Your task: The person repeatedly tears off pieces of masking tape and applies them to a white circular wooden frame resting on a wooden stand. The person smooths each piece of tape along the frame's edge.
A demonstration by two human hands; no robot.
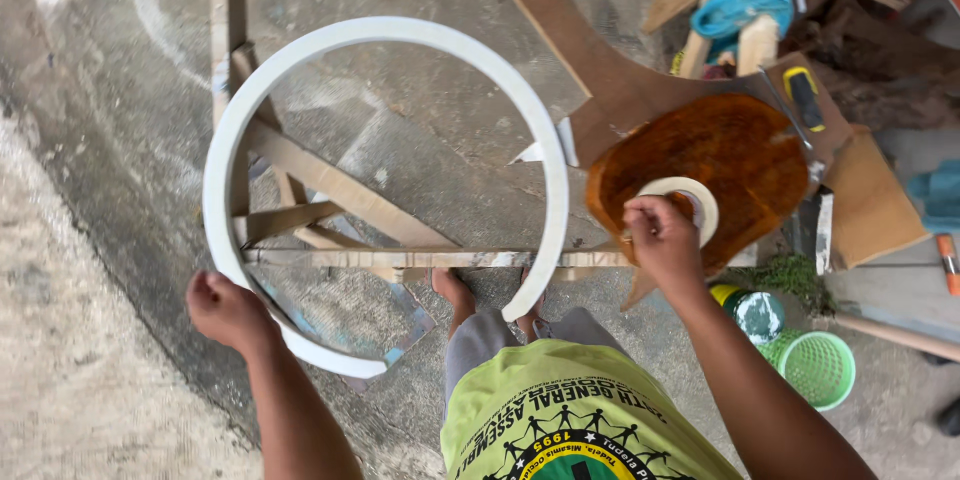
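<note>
The ring (pixel 385 195) is resting on a wooden frame (pixel 340 230), the left hand (pixel 228 312) fisting its near-left rim to steady it. The right hand (pixel 660 235) is pinching a tape roll (pixel 690 202) on the round board's (pixel 740 155) near edge.

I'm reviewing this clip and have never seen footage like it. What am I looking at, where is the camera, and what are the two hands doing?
There is no machine here: the single picture comes from a camera on a person's head, looking straight down at their own arms, shirt and feet. The left hand grips the lower rim of a large white ring, which has an open gap at the bottom and lies on a rough wooden frame above a concrete floor. The right hand pinches a roll of pale tape resting on a round orange-brown board. Nearby lie wood scraps, a green basket and a small tin.
</note>
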